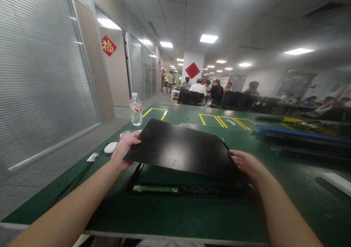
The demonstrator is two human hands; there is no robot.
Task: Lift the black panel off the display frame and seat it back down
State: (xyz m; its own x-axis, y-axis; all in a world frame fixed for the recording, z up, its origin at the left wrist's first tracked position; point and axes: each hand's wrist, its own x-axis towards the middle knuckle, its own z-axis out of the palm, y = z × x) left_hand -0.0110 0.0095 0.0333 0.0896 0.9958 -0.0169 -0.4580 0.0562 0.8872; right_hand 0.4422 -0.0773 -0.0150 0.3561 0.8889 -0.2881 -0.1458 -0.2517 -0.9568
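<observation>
A flat black panel point(178, 146) is held tilted above the green table point(178, 217), its near edge raised. My left hand point(124, 152) grips the panel's left edge, thumb on top. My right hand point(246, 163) holds the right edge, fingers curled against it. Under the panel lies a black frame point(189, 191) with a green circuit strip point(155, 189) along its front side. Both forearms reach in from the bottom corners.
A pink phone point(123, 136) and a white mouse point(110, 147) lie left of the panel. A water bottle point(135, 109) stands behind them. Stacked dark and blue trays point(301, 139) sit at the right. Several people sit at the far end. A glass wall runs along the left.
</observation>
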